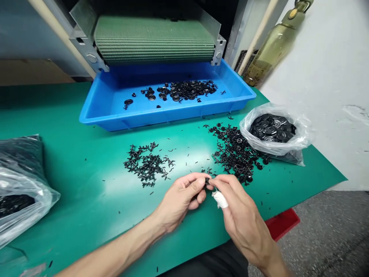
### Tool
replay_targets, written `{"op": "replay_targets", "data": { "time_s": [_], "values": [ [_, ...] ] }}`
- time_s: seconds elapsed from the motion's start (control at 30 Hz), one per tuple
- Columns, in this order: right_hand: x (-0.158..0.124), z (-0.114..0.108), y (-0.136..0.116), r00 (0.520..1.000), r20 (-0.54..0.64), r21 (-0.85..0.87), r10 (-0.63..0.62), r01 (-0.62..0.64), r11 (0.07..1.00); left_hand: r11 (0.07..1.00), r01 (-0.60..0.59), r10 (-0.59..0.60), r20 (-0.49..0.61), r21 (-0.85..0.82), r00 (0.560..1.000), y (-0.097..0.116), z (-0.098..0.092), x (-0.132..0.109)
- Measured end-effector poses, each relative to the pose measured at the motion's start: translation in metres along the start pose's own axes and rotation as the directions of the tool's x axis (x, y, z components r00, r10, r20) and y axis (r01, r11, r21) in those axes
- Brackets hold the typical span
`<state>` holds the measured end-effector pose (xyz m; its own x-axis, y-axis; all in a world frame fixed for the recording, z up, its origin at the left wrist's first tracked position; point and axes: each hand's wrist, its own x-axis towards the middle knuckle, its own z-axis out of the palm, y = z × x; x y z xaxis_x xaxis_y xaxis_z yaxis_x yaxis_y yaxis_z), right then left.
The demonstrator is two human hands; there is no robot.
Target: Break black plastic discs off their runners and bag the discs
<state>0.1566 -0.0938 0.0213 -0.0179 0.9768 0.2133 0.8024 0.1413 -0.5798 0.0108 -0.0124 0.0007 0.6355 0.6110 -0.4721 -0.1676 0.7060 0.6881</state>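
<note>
My left hand [181, 198] and my right hand [239, 211] meet over the green table [86, 181] near its front edge. Both pinch one small black plastic part [206, 181] between thumb and fingertips. A white wrap [219, 199] covers one finger of my right hand. A pile of black sprue pieces [147, 165] lies just beyond my left hand. A larger heap of black parts on sprues [235, 154] lies beyond my right hand.
A blue tray [115, 115] with several black round parts [184, 91] sits under a green conveyor belt [154, 38]. An open clear bag of black discs [272, 130] stands at right, another bag [20, 192] at left. A bottle [271, 50] leans against the wall. A red bin [282, 223] shows below the table's edge.
</note>
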Motion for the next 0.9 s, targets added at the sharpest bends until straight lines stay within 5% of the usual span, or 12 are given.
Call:
{"op": "replay_targets", "data": {
  "time_s": [0.2,0.53,0.63,0.8,0.9],
  "values": [
    [-0.001,-0.011,0.018,0.984,0.08,-0.31,-0.157,0.174,0.934,0.992,-0.012,0.011,0.006,0.128,1.0,0.003,0.0,0.0],
    [0.004,-0.01,0.016,0.972,0.099,-0.472,-0.214,0.235,0.85,0.962,-0.075,0.069,0.032,0.263,0.997,0.003,0.001,-0.001],
    [0.002,0.005,0.013,0.984,0.011,-0.435,-0.176,0.163,0.885,0.968,-0.091,0.092,0.009,0.234,0.996,-0.002,0.0,-0.001],
    [0.002,0.036,-0.003,0.979,-0.162,-0.169,0.122,-0.15,0.974,0.97,-0.165,0.187,-0.117,0.179,0.975,-0.012,0.001,-0.002],
    [0.001,0.034,-0.001,0.957,-0.195,-0.132,0.213,-0.241,0.962,0.971,-0.182,0.212,-0.2,0.159,0.957,-0.011,0.002,-0.004]
  ]
}}
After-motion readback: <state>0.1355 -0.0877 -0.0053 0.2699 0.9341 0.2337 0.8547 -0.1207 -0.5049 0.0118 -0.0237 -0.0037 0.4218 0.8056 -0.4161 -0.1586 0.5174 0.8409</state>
